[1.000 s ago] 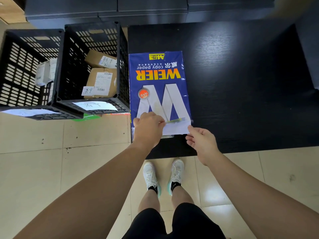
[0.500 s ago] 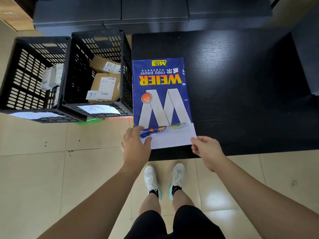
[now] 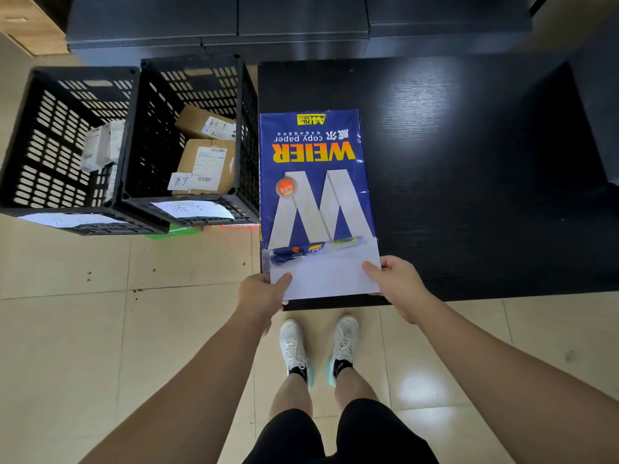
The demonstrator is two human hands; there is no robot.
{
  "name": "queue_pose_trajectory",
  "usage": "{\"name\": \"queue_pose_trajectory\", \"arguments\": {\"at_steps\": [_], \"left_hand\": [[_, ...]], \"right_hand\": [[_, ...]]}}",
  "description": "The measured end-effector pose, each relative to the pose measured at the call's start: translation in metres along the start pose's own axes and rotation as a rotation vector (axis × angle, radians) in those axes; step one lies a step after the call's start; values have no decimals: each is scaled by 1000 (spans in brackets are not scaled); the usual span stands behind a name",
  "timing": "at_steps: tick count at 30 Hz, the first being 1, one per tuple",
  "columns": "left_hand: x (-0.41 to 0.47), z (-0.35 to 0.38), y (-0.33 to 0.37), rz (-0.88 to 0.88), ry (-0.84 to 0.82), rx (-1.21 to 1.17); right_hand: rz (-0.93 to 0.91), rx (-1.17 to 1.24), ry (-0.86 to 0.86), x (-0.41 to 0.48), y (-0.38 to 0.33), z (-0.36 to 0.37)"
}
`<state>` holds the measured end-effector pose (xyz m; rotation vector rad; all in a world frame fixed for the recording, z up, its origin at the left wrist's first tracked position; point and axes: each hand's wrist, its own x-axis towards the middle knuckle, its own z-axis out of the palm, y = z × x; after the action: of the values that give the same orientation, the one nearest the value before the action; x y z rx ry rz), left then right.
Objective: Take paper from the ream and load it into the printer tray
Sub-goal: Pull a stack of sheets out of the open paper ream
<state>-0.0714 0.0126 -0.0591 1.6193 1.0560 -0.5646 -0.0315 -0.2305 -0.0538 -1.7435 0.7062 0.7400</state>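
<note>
Fingers point(image 3: 283, 279) of the left hand point(image 3: 259, 296) have left the wrapper flap and now pinch the left edge of the exposed paper point(image 3: 323, 274); the right hand point(image 3: 397, 284) has closed on the right edge. Flap point(image 3: 311, 249) lies folded back. Ream point(image 3: 315, 182) sits on the table point(image 3: 469, 162), near edge. Paper gripped both sides, likely ready to pull out. No printer tray in view.
</note>
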Motion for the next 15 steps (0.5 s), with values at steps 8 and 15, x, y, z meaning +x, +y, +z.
{"name": "queue_pose_trajectory", "arguments": {"at_steps": [8,15], "left_hand": [[1,-5,-6,-91,-140,-168],[3,0,2,-56,-191,-182]], "right_hand": [[98,109,-86,-5,13,-2],[88,88,-100,5,1,2]]}}
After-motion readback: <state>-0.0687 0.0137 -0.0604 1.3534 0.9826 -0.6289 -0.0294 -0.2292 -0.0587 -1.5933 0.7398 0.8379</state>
